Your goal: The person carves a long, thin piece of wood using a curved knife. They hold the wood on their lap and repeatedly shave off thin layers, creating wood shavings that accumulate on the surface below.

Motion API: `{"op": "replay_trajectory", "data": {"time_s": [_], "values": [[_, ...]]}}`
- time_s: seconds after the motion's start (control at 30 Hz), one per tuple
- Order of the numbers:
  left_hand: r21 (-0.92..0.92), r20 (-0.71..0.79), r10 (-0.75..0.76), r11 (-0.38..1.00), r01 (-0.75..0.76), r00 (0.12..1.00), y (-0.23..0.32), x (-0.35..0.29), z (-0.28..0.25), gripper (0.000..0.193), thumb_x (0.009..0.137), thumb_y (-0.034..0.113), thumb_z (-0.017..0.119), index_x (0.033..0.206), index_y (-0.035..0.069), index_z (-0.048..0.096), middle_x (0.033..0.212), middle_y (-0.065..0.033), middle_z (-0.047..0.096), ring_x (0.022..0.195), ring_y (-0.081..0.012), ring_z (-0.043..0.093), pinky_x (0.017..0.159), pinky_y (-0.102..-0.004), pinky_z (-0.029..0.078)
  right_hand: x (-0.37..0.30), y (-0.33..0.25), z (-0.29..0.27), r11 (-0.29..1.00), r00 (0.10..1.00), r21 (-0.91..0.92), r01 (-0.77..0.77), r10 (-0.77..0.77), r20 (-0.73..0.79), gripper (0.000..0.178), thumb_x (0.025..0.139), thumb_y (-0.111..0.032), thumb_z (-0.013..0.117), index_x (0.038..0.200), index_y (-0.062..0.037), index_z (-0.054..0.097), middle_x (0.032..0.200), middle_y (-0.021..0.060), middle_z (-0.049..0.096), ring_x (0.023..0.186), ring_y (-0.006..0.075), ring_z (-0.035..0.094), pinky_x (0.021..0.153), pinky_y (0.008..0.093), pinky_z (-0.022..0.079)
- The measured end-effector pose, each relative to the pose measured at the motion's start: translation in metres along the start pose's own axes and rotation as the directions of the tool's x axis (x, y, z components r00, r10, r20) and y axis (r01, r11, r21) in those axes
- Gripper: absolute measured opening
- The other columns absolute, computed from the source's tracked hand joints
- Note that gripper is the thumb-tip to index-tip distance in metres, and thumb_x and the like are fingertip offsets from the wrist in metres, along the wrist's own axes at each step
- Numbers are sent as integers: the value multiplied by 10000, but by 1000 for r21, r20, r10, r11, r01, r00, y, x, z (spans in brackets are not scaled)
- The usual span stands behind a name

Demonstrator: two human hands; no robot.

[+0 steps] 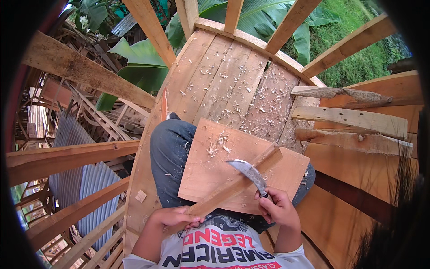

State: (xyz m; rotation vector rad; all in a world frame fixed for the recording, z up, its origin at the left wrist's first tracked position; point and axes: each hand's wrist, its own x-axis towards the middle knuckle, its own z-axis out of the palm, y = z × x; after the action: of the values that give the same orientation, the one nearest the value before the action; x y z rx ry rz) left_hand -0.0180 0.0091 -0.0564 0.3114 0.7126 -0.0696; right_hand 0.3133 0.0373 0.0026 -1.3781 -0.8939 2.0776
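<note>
Take the wide board (201, 168), resting across the lap, as landmark. Locate the wooden strip (219, 193) diagonally over the board, from beyond its near edge to close by its far-right edge. Note the left hand (177, 217) closed around the strip's near end, just off the board's near edge. Find the right hand (280, 208) clenched on the handle of the curved knife (254, 175), at the board's near-right part, with the blade crossing above the strip; cannot tell whether touching. Beware of a skid toward the left hand or thighs, likely if pulled too hard or snagged by grain. Allow for pivoting of the strip, being gripped at one end only. Watch for tipping of the board, if unsettled by leg movement.
</note>
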Motion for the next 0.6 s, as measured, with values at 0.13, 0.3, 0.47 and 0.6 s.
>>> {"op": "replay_trajectory", "data": {"time_s": [0.13, 0.3, 0.47, 0.6], "values": [[-82, -11, 12, 997, -13, 1000, -6, -6, 2, 303, 948, 287, 552, 1081, 15, 550, 789, 23, 498, 694, -74, 452, 648, -223, 392, 2, 0, -15, 965, 916, 185, 187, -103, -387, 145, 955, -160, 507, 986, -18, 507, 552, 4, 433, 350, 73, 397, 308, 225, 336], [-110, -88, -14, 994, 4, 996, 3, -12, 11, 300, 947, 282, 552, 1077, 12, 545, 783, 20, 499, 688, -75, 454, 646, -228, 398, -6, 3, -9, 975, 993, 200, 98, -83, -80, 144, 956, -120, 497, 1012, 10, 520, 567, -7, 451, 387, 65, 425, 355, 211, 359], [-68, -62, 33, 997, -37, 998, -1, -8, 8, 304, 947, 283, 549, 1069, 4, 542, 766, 17, 495, 666, -77, 453, 637, -232, 403, -6, -2, -8, 999, 996, 15, -36, 34, 82, 198, 920, -170, 577, 962, 22, 549, 541, -11, 445, 390, 61, 422, 342, 211, 337], [-173, 2, 11, 985, -11, 1000, -9, -7, -3, 289, 915, 183, 598, 1125, -12, 558, 897, -16, 582, 816, -85, 532, 731, -237, 434, 1, 2, -3, 996, 997, 47, -73, 75, -30, 143, 929, -136, 551, 966, 1, 560, 549, -14, 464, 398, 55, 426, 354, 202, 335]]}}
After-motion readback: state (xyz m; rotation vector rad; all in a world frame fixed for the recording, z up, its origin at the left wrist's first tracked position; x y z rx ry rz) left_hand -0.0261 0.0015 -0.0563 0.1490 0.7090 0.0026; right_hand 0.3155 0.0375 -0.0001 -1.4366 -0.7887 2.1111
